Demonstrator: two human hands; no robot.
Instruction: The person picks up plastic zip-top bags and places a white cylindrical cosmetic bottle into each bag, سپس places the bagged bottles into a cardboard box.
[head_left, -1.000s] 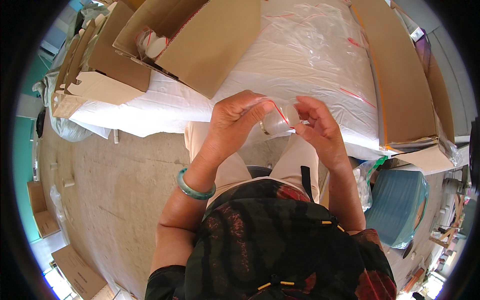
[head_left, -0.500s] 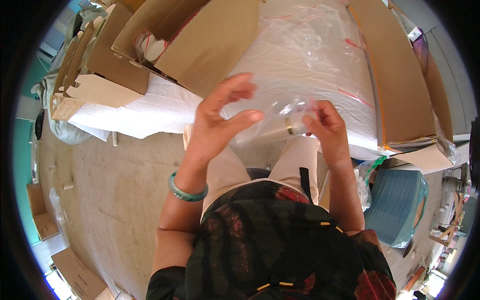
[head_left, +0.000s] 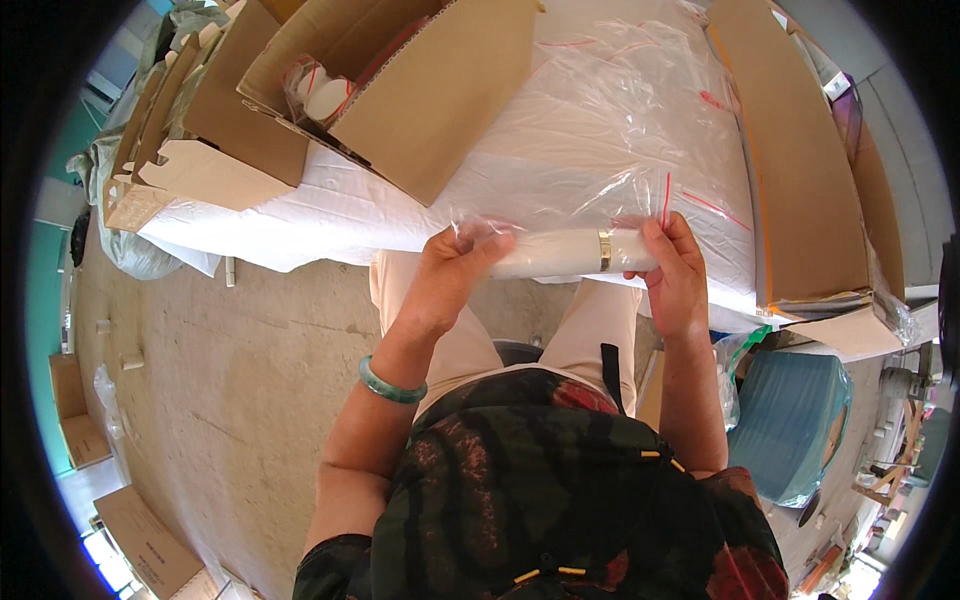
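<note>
A white cylindrical bottle [head_left: 550,254] with a gold band lies level inside a clear plastic zip bag [head_left: 590,205], held just in front of the table edge. My left hand [head_left: 448,280] is closed around the left end, thumb on top. At the right end, by the gold band, my right hand [head_left: 678,278] pinches the bottle and the bag between thumb and fingers. The bag's red zip line stands up next to the right fingers. The fingertips are partly hidden behind the bottle and film.
More clear zip bags [head_left: 640,95] lie spread on the white-covered table [head_left: 330,205]. An open carton [head_left: 440,100] with white items in clear bags stands at the left, another carton [head_left: 810,170] at the right. A blue plastic-wrapped bundle [head_left: 790,420] stands below on the right.
My left hand has come down and right from the air and taken hold of the left end of the bagged bottle. The bottle has turned level, and my right hand keeps its grip.
</note>
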